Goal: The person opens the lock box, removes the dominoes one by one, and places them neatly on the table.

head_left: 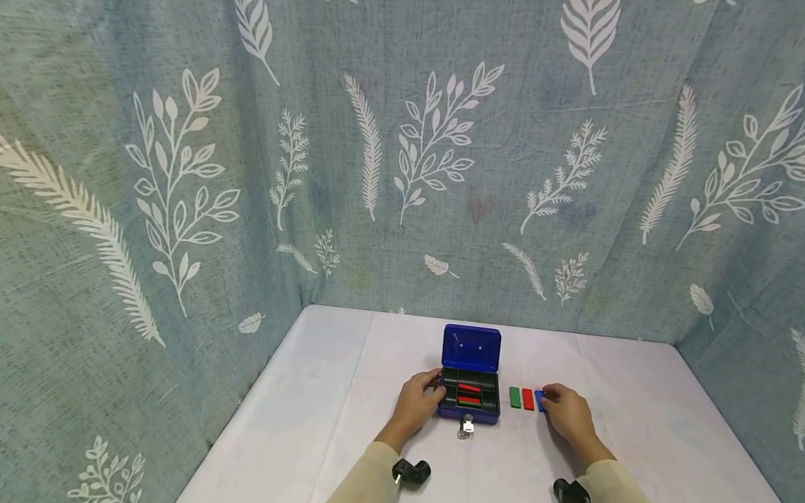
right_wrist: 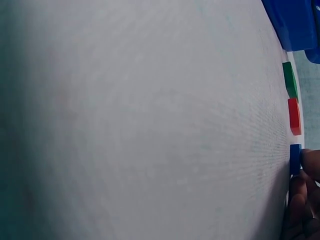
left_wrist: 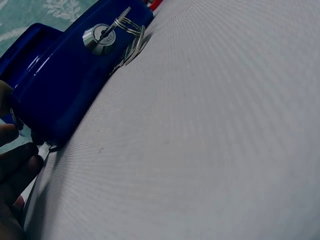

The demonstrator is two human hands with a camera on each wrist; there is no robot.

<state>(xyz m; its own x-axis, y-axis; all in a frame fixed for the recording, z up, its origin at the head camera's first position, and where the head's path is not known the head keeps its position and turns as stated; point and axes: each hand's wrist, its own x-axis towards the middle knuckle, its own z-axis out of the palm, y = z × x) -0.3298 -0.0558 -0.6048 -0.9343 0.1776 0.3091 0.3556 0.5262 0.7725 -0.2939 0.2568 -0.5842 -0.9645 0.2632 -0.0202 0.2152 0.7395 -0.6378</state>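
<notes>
- We see the right hand [head_left: 568,416] pinching the blue block [head_left: 539,400] at the right end of a short row; its fingers cover part of that block.
- Beside it lie the red block [head_left: 528,399] and the green block [head_left: 515,397], side by side and slightly apart, between the hand and the blue box [head_left: 478,418].
- The left hand [head_left: 415,402] rests against the box's left side with fingers loosely extended, hiding some of that side from us.
- We find the box with its lid [head_left: 471,347] raised at the back; its black tray [head_left: 488,380] is divided into compartments, with red strips [head_left: 469,388] and a green strip [head_left: 469,403] in the middle ones.
- A key [left_wrist: 119,22] sits in the round metal lock [left_wrist: 100,39] on the front, and more keys hang from its ring.
- The box looks smooth and glossy to us; the blocks are flat and rectangular.
- Black devices [head_left: 411,472] sit at both wrists, by pale sleeves [head_left: 371,475].
- Under everything we see a white cloth [head_left: 327,391], finely textured, with straight crease lines.
- Around the table hang blue-green curtains [head_left: 352,42], printed with white leaves and sprigs.
</notes>
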